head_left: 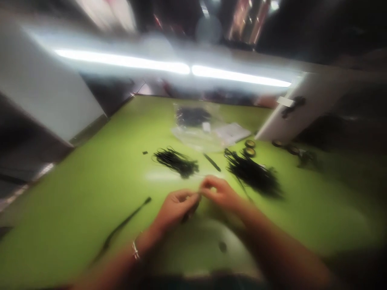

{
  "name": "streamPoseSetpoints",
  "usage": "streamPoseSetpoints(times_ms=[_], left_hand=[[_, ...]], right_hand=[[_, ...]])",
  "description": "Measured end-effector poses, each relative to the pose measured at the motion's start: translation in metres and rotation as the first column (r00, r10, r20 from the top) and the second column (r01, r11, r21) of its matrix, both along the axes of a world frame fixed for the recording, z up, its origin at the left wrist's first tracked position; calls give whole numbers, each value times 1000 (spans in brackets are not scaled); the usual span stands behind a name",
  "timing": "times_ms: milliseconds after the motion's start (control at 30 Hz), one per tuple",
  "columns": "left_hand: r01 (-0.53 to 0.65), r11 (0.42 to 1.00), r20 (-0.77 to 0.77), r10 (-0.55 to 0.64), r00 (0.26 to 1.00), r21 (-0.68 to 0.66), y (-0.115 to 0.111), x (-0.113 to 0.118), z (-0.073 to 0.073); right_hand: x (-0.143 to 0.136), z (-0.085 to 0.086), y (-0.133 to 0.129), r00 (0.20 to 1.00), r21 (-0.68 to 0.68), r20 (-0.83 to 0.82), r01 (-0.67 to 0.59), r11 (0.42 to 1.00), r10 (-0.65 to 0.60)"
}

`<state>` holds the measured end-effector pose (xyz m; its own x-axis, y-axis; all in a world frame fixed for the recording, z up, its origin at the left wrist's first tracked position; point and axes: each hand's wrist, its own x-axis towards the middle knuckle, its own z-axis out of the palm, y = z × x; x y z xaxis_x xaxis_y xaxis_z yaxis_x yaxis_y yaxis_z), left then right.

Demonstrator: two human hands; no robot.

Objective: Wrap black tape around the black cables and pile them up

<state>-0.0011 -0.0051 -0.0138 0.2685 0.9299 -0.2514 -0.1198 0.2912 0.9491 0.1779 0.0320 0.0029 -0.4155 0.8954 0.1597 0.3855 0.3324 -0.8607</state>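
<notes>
My left hand point(176, 207) and my right hand point(220, 192) meet over the green table, fingertips almost touching. Both are closed in a pinch. A small dark bit shows under my left fingers, too blurred to name; whatever my right fingertips pinch is hidden or too small. Just beyond the hands lies a bundle of thin black cords point(175, 161). To the right of my right hand is a larger black cord bundle point(254, 173). Between the bundles rests a slim black tool point(212, 162), its kind unclear. A black strap or cable point(125, 222) stretches beside my left forearm.
At the back of the green table point(99, 169) are a clear plastic bag point(193, 117) with dark contents and a white paper point(232, 133). Tape rolls point(249, 152) sit at the right, near a white side panel point(287, 108). A bright tube lamp point(121, 60) hangs overhead.
</notes>
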Motion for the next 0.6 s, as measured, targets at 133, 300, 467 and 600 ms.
streamPoseSetpoints(times_ms=[133, 300, 467, 600], left_hand=[[-38, 999, 45, 39, 998, -11, 5, -3, -11], [-80, 995, 133, 86, 987, -53, 8, -4, -14], [-134, 987, 161, 148, 976, -94, 8, -3, -9], [-140, 986, 174, 155, 972, -96, 8, -2, -4]], right_hand=[[10, -13, 20, 990, 86, 40, 130, 988, -134], [24, -34, 42, 913, 285, 227, 270, 920, -339], [18, -51, 46, 914, 336, 297, 172, 926, -278], [14, -36, 36, 918, 355, 265, 192, 915, -295]])
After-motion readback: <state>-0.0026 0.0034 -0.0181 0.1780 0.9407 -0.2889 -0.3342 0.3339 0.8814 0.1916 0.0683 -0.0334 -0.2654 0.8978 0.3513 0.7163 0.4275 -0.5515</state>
